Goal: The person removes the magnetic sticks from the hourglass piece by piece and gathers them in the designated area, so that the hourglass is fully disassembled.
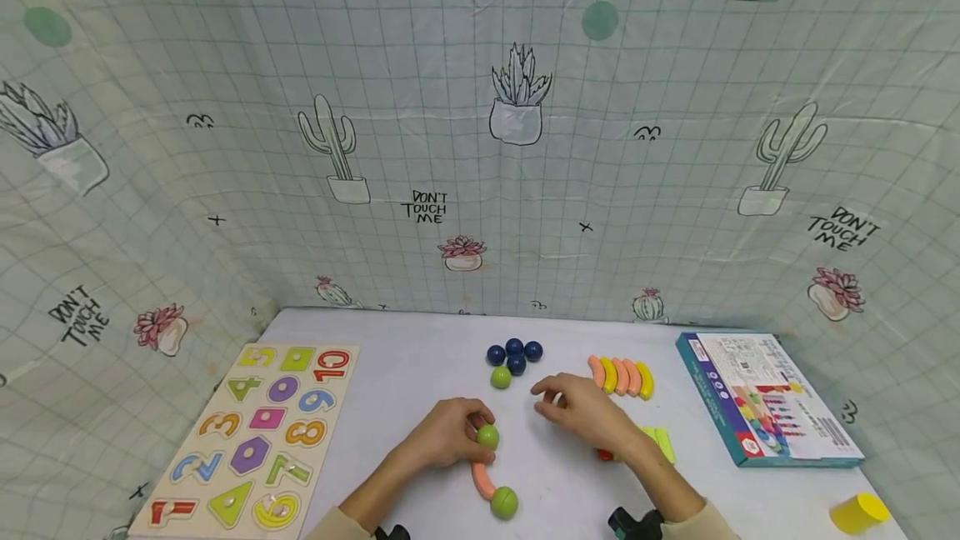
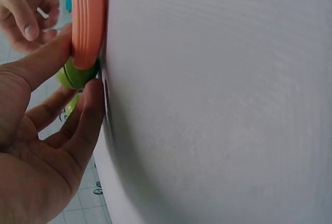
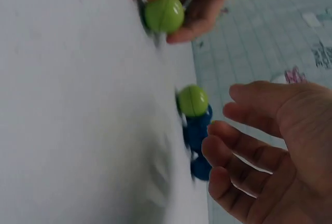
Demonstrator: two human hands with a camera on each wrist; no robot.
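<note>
My left hand pinches a green ball between thumb and fingers, low over the white table. Against that ball lies one end of a curved orange stick, whose other end meets a second green ball. In the left wrist view the thumb tip is at the orange stick, beside the ball. Holding nothing, my right hand hovers with loosely bent fingers to the right of another green ball. Several dark blue balls cluster just behind that one.
Curved orange and yellow sticks lie in a row behind the right hand. Light green pieces and a red piece are partly hidden by the right arm. A number puzzle board lies left; a box and yellow cylinder are right.
</note>
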